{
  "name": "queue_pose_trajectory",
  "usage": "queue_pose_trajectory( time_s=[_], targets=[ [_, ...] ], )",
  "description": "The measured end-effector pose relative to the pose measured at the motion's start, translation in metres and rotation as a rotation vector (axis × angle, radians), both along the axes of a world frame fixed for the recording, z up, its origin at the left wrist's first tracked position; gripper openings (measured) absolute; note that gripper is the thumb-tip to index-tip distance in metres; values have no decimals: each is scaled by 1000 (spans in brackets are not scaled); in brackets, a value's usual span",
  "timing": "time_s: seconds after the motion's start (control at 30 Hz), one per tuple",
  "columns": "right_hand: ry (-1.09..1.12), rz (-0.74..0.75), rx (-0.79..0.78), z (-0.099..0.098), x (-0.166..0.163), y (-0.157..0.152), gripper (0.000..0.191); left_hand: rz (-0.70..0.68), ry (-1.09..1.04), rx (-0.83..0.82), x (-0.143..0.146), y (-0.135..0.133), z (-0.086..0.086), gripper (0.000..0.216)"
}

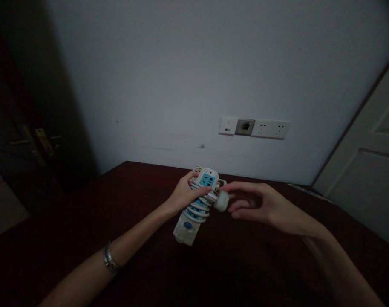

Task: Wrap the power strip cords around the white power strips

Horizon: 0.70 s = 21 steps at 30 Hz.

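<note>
My left hand (188,192) is closed around a power strip (186,233) held above the dark red tabletop. The strip is white with blue socket faces and a dark blue switch near its lower end, and it tilts up to the right. Its white cord (197,218) is wound several times around the body. On the right side of the strip hangs the cord's pale plug (221,201). Beside that plug is my right hand (253,202), its fingers curved and apart. The index fingertip is close to the cord above the plug; whether it touches cannot be made out.
Behind the dark red table (117,200) rises a pale wall (168,85) with a row of wall sockets (271,129). A white panelled door (373,140) stands at right. To the left is a dark door with a brass handle (44,141).
</note>
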State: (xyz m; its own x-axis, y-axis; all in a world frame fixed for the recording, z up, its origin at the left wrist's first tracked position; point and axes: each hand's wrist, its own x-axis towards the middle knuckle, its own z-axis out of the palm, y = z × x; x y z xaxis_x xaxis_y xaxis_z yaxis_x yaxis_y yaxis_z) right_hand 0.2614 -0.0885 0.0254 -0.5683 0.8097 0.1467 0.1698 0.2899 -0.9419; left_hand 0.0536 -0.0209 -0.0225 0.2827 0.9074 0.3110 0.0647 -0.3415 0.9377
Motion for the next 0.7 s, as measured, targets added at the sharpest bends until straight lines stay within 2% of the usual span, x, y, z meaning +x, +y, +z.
queue_pose_trajectory(
  time_s=[0.1, 0.2, 0.3, 0.4, 0.5, 0.63, 0.7],
  targets=[
    [-34, -203, 320, -8, -22, 6, 28, 24, 6, 70, 8, -2, -9, 44],
    [-92, -308, 665, -18, -31, 16, 20, -29, -6, 136, 18, -9, -16, 43],
    [-193, -349, 849, -26, -31, 22, 21, -37, 32, 218, 26, -19, -19, 33],
    [-292, -436, 967, -31, -29, 26, 21, -55, 119, 221, 29, -27, -19, 26],
    [-272, -514, 991, -35, -28, 31, 20, -22, 241, 177, 28, -34, -17, 29],
    [-58, -558, 795, -42, -34, 36, 19, 76, 451, 180, 28, -44, -16, 45],
    [33, -574, 705, -44, -38, 38, 17, 89, 463, 165, 29, -47, -16, 54]
  ],
)
